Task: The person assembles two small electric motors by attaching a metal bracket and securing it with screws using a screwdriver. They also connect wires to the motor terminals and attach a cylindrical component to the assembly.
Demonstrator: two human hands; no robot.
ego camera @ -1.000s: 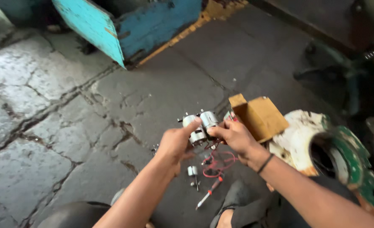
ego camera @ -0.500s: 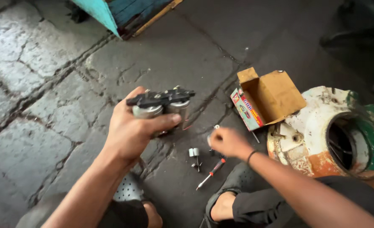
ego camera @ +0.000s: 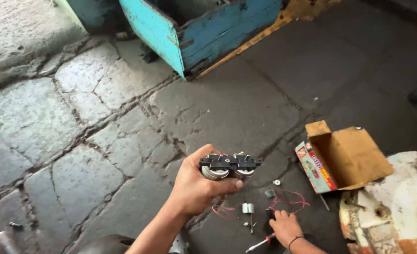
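Cracked stone floor (ego camera: 100,141) lies below. Left hand (ego camera: 196,186) is closed around a twin-cylinder part (ego camera: 229,167), raised above the floor. Right hand (ego camera: 286,228) reaches down, fingers curled onto red wires (ego camera: 288,203) beside a screwdriver (ego camera: 261,243), near an open cardboard box (ego camera: 349,157).

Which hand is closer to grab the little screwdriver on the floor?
Probably the right hand: it rests low on the floor beside the screwdriver. The left hand is raised, gripping the twin-cylinder part.
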